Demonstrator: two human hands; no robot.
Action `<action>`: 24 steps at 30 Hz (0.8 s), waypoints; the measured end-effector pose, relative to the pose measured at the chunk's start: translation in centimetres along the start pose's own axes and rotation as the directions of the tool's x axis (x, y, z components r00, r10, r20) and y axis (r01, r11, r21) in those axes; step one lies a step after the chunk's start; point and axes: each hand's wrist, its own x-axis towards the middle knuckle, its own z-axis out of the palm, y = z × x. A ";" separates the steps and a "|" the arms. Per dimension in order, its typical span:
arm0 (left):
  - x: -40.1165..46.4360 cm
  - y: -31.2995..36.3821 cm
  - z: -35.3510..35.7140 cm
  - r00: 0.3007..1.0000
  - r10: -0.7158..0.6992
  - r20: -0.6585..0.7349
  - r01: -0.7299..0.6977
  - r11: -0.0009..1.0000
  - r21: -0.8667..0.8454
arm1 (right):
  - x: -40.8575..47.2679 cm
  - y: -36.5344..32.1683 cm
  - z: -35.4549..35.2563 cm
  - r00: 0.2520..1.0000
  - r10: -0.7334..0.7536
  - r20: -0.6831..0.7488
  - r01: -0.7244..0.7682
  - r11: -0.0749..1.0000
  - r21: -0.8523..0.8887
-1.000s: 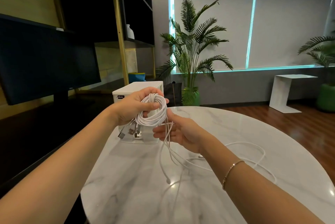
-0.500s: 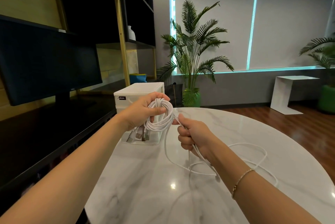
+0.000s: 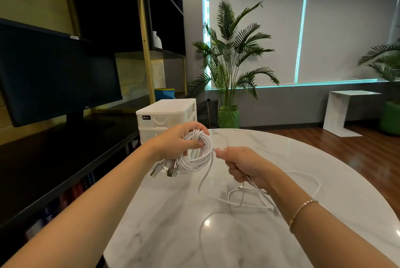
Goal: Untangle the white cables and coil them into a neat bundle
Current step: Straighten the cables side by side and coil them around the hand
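My left hand (image 3: 173, 143) holds a coil of white cables (image 3: 198, 156) above the table's left side, fingers through the loops. Several metal USB plugs (image 3: 165, 169) dangle below the coil. Just right of the coil, my right hand (image 3: 242, 164) is closed around the loose strands that run out of it. The loose white cables (image 3: 249, 197) trail from under my right hand in slack loops across the marble table (image 3: 173, 224).
A white plastic drawer box (image 3: 167, 114) stands at the table's back left, right behind the coil. A dark monitor (image 3: 54, 77) and black shelving stand to the left. A potted palm (image 3: 231, 68) stands behind the table, a white side table (image 3: 344, 111) at the right.
My right hand went from flat and open under the coil to closed on the loose strands, then slid right and down along them. The coil in my left hand tilted slightly.
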 end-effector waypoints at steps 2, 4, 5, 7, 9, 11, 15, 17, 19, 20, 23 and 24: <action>-0.1 -0.1 0.0 1.000 -0.001 0.020 0.002 1.000 -0.024 | 0.2 0.0 -0.7 1.000 -0.003 -0.009 0.003 0.999 0.036; -0.1 0.1 -0.1 0.999 0.001 0.038 0.000 1.000 -0.026 | 0.2 -0.2 -1.4 1.000 0.014 -0.011 -0.012 0.985 0.172; -0.1 0.1 -0.2 0.999 0.000 0.045 0.001 1.000 -0.018 | 0.1 -0.3 -1.6 1.000 0.021 -0.006 -0.019 0.966 0.257; 0.0 0.1 -0.2 0.999 -0.001 0.046 0.001 1.000 0.016 | -0.2 -0.5 -1.7 0.999 0.021 0.025 -0.029 0.925 0.379; 0.2 -0.1 -0.1 1.000 0.002 0.021 -0.003 0.999 0.040 | -0.7 -0.5 -1.3 0.997 0.019 0.078 -0.045 0.933 0.358; 0.4 -0.3 0.0 1.000 0.004 -0.016 -0.004 0.999 0.042 | -0.9 -0.1 -0.6 0.993 0.022 0.117 -0.054 0.958 0.281; 0.2 -0.6 0.5 0.999 -0.009 -0.052 0.003 0.994 -0.110 | -0.9 0.4 -0.1 0.989 -0.001 0.146 -0.037 0.966 0.257; 0.0 -0.6 0.6 0.998 -0.019 -0.066 0.004 0.975 -0.223 | -0.9 0.4 0.0 0.984 -0.007 0.178 -0.037 0.969 0.245; 0.1 -0.6 0.6 0.997 -0.019 -0.076 -0.004 0.957 -0.290 | -0.9 0.5 0.2 0.975 -0.041 0.217 -0.009 0.975 0.221; 0.2 -0.5 0.6 0.997 -0.016 -0.079 -0.010 0.949 -0.317 | -0.9 0.5 0.4 0.972 -0.060 0.229 0.014 0.980 0.197; 0.4 -0.3 0.8 0.997 0.009 -0.079 -0.042 0.904 -0.425 | -0.6 0.8 1.8 0.980 -0.102 0.171 0.069 0.979 0.191; 0.5 -0.3 1.0 0.996 0.012 -0.083 -0.049 0.886 -0.462 | -0.3 1.1 2.3 0.983 -0.119 0.142 0.086 0.973 0.216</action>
